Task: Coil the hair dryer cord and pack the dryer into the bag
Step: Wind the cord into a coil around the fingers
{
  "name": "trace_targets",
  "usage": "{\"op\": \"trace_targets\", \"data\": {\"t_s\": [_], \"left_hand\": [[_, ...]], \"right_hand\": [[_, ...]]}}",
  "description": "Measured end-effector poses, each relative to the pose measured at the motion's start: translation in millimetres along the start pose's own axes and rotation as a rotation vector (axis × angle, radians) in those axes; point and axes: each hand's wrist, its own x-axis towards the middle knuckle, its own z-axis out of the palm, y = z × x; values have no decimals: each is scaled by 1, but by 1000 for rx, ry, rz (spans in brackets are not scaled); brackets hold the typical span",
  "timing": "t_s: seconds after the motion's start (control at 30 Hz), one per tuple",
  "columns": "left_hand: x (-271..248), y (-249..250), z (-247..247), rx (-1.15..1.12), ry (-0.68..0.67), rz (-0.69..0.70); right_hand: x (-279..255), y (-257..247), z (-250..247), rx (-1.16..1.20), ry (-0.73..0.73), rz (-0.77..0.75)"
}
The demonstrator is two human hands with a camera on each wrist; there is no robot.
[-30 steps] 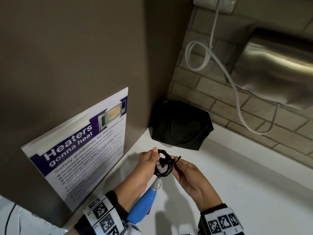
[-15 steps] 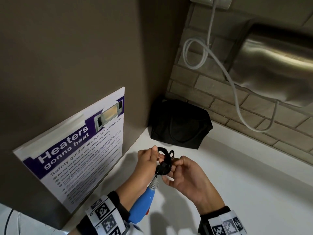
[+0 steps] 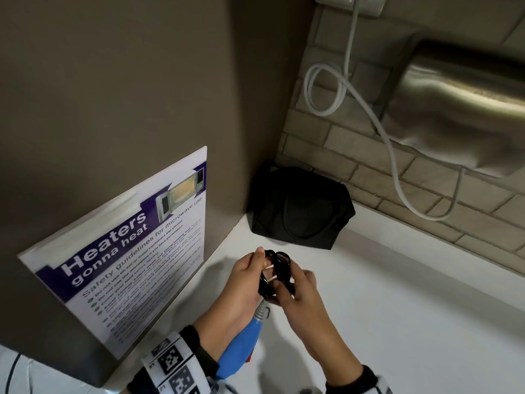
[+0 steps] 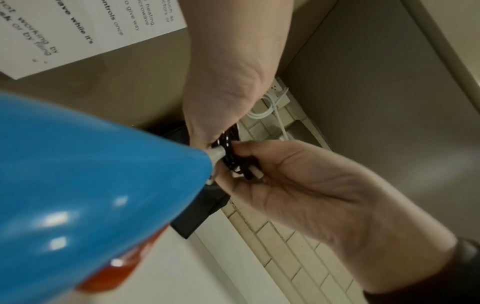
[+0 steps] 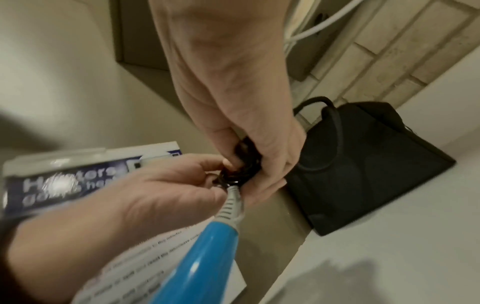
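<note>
The blue hair dryer hangs handle-up below my hands, its grey strain relief leading into a small bundle of coiled black cord. My left hand pinches the bundle from the left, thumb on top. From the right, my right hand has its fingers curled round the same coil. A thin white strip shows among the loops. The black bag stands in the corner behind my hands, on the white counter. Whether it is open cannot be told.
A brown cabinet side with a microwave safety poster rises at the left. On the tiled wall hang a steel dispenser and a looped white cable from a socket.
My right hand has moved in over the coil and wrapped round it. The loose cord end that stuck out is now tucked into the bundle.
</note>
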Motion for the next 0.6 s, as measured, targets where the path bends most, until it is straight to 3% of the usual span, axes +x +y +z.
{"op": "trace_targets", "data": {"t_s": [0.1, 0.23, 0.47, 0.6], "left_hand": [[1, 0, 0, -31, 26, 21], [4, 4, -2, -83, 34, 53], [8, 11, -2, -107, 73, 16], [10, 21, -4, -243, 90, -75]], "right_hand": [[-5, 3, 1, -300, 20, -126], [-21, -1, -2, -494, -34, -151], [-50, -9, -6, -169, -84, -126], [-66, -2, -7, 12, -108, -57]]}}
